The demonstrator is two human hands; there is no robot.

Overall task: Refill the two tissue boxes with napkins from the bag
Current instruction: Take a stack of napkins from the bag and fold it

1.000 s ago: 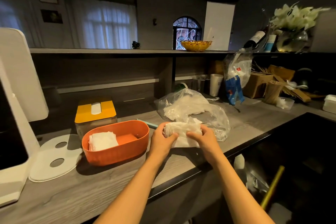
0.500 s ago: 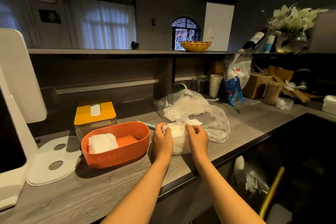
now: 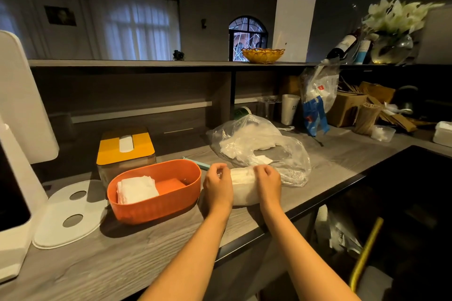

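A stack of white napkins (image 3: 243, 187) stands on edge on the wooden counter, and I hold it from both sides. My left hand (image 3: 217, 187) grips its left end and my right hand (image 3: 267, 184) grips its right end, fingers curled over the top. Left of my hands sits an open orange oval tissue box (image 3: 156, 205) with a small pile of napkins (image 3: 135, 189) in its left half. Behind it stands a second box with a yellow lid (image 3: 126, 145). A clear plastic bag (image 3: 259, 146) with more napkins lies behind my hands.
A white oval lid with two holes (image 3: 69, 215) lies left of the orange box, beside a white screen stand (image 3: 17, 144). A paper cup (image 3: 289, 109), a hanging plastic bag (image 3: 318, 98), cardboard boxes (image 3: 347, 107) and stirrers crowd the back right. The counter edge drops off on the right.
The napkin stack went from lying across my hands, lifted, to standing on edge on the counter. My hands have moved closer together along it.
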